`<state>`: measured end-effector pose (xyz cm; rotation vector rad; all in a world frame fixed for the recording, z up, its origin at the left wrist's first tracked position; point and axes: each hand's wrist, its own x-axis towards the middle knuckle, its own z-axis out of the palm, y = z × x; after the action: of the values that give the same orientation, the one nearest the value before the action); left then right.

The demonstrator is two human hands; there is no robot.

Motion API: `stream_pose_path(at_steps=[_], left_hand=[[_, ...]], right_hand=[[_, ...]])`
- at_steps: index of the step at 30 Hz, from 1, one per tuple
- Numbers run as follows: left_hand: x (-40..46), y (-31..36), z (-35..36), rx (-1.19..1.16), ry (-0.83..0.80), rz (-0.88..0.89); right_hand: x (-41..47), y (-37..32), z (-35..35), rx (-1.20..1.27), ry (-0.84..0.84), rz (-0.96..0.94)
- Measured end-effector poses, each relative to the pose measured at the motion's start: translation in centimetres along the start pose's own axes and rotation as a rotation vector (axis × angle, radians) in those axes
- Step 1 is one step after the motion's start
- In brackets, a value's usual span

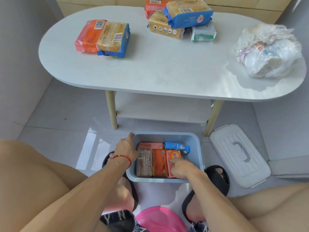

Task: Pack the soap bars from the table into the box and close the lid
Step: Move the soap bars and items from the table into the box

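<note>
A light blue box [197, 144] stands on the floor between my feet, holding several wrapped soap bars [159, 162]. My left hand [127, 147] rests on the box's left rim, touching a brown bar [144, 163]. Inside the box on the right, my right hand [181, 168] presses fingers on an orange-pink bar [173, 155]. The white lid [237, 154] lies on the floor to the right of the box. On the white table [158, 69] lie two soap packs at the left [103, 38] and a pile of several at the back [180, 19].
A crumpled clear plastic bag [269, 51] sits on the table's right end. Wooden table legs [112, 109] and a lower shelf [162, 106] stand just behind the box. A pink stool [158, 220] is under me. My black slippers [219, 178] flank the box.
</note>
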<state>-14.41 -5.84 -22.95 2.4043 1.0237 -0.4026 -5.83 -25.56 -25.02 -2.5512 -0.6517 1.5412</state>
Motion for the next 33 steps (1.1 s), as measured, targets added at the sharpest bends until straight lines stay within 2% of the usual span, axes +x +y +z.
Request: stream_pose_path(at_steps=[2, 4, 7, 10, 12, 14, 17, 19, 21, 23, 25, 31, 33], left_hand=[[-1.4, 1.9, -1.1, 0.085, -0.026, 0.077], [-3.2, 4.8, -3.4, 0.166, 0.015, 0.188], [-5.9, 8.2, -9.0, 0.119, 0.230, 0.326], [-6.6, 9.5, -16.0, -0.064, 0.433, 0.417], [-4.9, 9.4, -20.7, -0.140, 0.550, 0.453], [-2.4, 9.3, -24.3, -0.110, 0.651, 0.461], [2.3, 8.8, -26.7, 0.023, 0.744, 0.402], [5.0, 7.9, -27.5, 0.015, 0.764, 0.304], [7.3, 6.5, -28.3, -0.035, 0.687, 0.230], [8.7, 5.1, -28.5, 0.001, 0.530, 0.211], [8.9, 4.5, -28.7, 0.022, 0.450, 0.203], [6.9, 4.3, -29.3, -0.020, 0.563, -0.034], [6.0, 4.2, -28.8, -0.022, 0.642, -0.061]], right_hand=[[-2.1, -1.5, -1.9, 0.036, 0.070, -0.087], [-5.0, -3.7, -4.5, 0.064, 0.201, -0.224], [-9.9, -7.1, -9.2, 0.126, 0.477, -0.464], [-13.4, -9.7, -13.6, 0.289, 0.742, -0.699], [-13.9, -11.6, -16.5, 0.407, 0.915, -0.777], [-12.8, -13.5, -19.4, 0.441, 1.012, -0.762], [-10.0, -14.9, -23.0, 0.421, 1.028, -0.634], [-8.1, -15.1, -24.0, 0.363, 1.018, -0.574], [-6.4, -14.9, -24.1, 0.246, 1.026, -0.547], [-5.3, -14.7, -23.6, 0.142, 1.080, -0.553], [-4.9, -14.8, -23.4, 0.104, 1.115, -0.542], [-5.1, -14.7, -23.0, 0.031, 1.123, -0.541], [-5.4, -14.7, -22.5, 0.022, 1.118, -0.540]])
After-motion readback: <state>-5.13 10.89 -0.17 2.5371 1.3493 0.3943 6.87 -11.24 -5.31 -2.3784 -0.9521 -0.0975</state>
